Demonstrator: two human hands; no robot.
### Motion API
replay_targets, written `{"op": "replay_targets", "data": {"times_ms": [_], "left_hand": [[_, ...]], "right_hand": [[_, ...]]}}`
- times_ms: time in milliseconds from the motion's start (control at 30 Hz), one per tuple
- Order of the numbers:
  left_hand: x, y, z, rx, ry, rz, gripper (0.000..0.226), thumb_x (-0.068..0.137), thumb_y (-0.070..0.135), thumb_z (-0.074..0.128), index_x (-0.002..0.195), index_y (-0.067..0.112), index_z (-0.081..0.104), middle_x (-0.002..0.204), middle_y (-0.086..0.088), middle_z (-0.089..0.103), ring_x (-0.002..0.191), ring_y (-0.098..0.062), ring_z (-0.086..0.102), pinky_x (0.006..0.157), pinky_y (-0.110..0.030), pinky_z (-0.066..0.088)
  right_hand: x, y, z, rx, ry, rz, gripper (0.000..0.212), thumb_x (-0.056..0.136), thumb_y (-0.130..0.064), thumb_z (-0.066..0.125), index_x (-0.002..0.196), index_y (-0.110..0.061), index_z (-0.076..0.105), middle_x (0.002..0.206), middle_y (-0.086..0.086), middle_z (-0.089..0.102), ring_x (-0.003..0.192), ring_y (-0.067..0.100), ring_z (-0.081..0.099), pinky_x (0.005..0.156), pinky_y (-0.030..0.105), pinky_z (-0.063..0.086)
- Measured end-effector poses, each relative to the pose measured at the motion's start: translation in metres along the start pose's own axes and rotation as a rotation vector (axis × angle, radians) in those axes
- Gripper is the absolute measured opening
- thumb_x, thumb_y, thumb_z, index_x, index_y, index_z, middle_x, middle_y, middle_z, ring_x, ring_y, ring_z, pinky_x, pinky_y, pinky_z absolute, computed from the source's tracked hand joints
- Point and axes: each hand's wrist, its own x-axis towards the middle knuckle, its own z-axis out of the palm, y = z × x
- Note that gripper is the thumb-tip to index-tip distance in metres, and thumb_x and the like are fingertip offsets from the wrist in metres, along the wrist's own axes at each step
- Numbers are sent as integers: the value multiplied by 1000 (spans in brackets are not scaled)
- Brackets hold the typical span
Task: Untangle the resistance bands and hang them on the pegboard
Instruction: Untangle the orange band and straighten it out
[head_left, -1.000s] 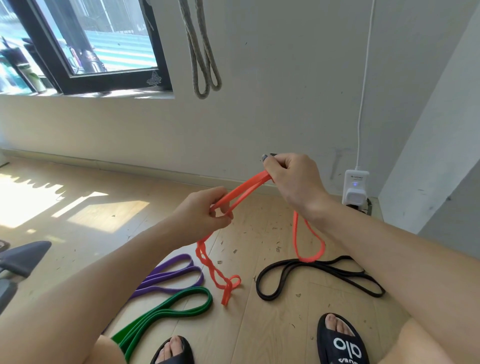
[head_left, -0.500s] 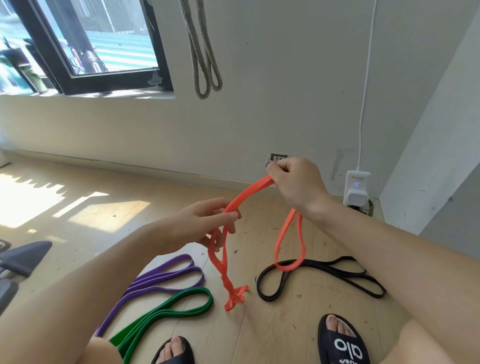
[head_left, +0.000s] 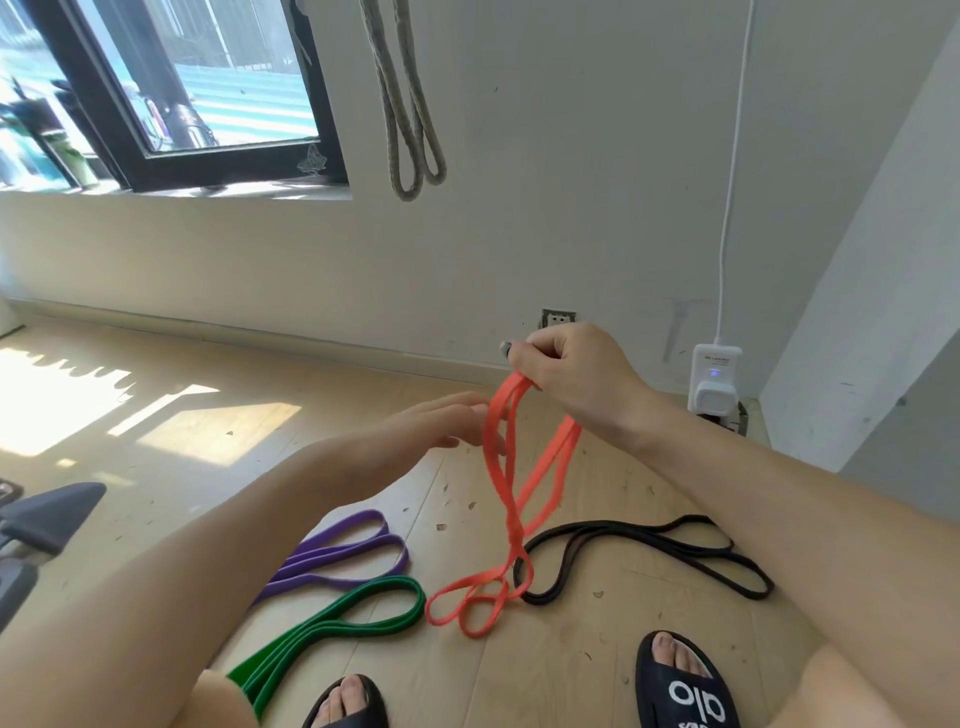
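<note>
We hold the orange flat rubber resistance band (head_left: 501, 483) up by its top bend, our right hand (head_left: 569, 376) closed around it in a fist above the pale wooden floor (head_left: 182, 447). The band hangs down in two strands that cross near the bottom, and its lower end lies in small twisted loops on the floor, touching the near end of the thin black resistance band (head_left: 649, 551). Our left hand (head_left: 441, 423) is open, fingers spread, just beside the hanging strands; whether a fingertip touches them we cannot tell.

To the left on the floor lie the purple flat resistance band (head_left: 340, 553) and, nearer our feet, the green flat resistance band (head_left: 332, 621), each folded on itself and apart from the orange one. A grey rope-like loop (head_left: 410, 130) hangs on the white wall (head_left: 571, 182) above; no pegboard shows.

We judge the orange band light, limp and stretchy, with a grippy surface that lets crossed strands cling. It will not hold a shape, so pulling hard would likely tighten the twist. The better hold for the left hand seems to be one strand just above the crossing, to draw the loops open while the right keeps the top.
</note>
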Motion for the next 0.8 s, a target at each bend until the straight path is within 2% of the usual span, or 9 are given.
{"op": "replay_targets", "data": {"times_ms": [67,167,267,367,467,567,667,800], "left_hand": [[1,4,0,-117,33,62,37,109,30,37,136,17,58,135,-1,64,130,-13,55,117,-36,36],[-1,3,5,-338,68,179,35,111,19,34,129,4,59,125,-5,71,122,-13,64,107,-25,47],[0,-2,7,-445,83,156,31,109,14,40,126,-9,51,114,-17,73,111,-25,71,98,-28,55],[-1,2,7,-483,79,152,16,106,15,49,109,1,54,95,-15,72,98,-29,72,94,-36,58],[-3,2,4,-436,117,175,11,104,12,53,95,6,56,89,-11,68,90,-23,68,92,-36,58],[-4,0,2,-403,124,173,11,102,12,56,94,4,59,90,-11,69,90,-22,69,91,-34,59],[-3,-1,0,-439,165,163,9,98,11,60,97,3,61,88,-9,71,86,-20,69,87,-30,60],[-2,-1,-1,-410,226,169,15,97,13,62,104,-1,62,86,-6,73,82,-15,69,84,-28,58]], "right_hand": [[-2,1,0,-17,-44,-9,56,101,-31,61,62,4,41,56,9,32,52,16,27,53,31,24],[-4,0,3,3,-108,-23,52,101,-32,60,68,7,58,61,18,60,50,11,45,53,24,38],[-5,-1,6,11,-111,-30,49,101,-32,61,65,2,58,57,7,52,54,14,43,55,30,37],[-4,0,5,-7,-97,-27,47,101,-33,61,63,-5,62,55,0,50,51,9,39,53,25,34],[-5,0,2,-22,-85,-21,47,101,-34,61,64,-4,64,53,-4,47,49,6,37,50,20,31],[-5,1,3,-38,-89,-16,48,101,-35,62,67,0,61,49,-10,39,51,8,35,51,21,30],[-3,1,4,-54,-82,-17,48,101,-37,61,66,-5,57,50,-13,35,52,8,33,50,22,28],[-2,2,3,-101,-85,-28,43,103,-38,58,68,-12,59,52,-13,42,52,7,37,51,20,30]]}}
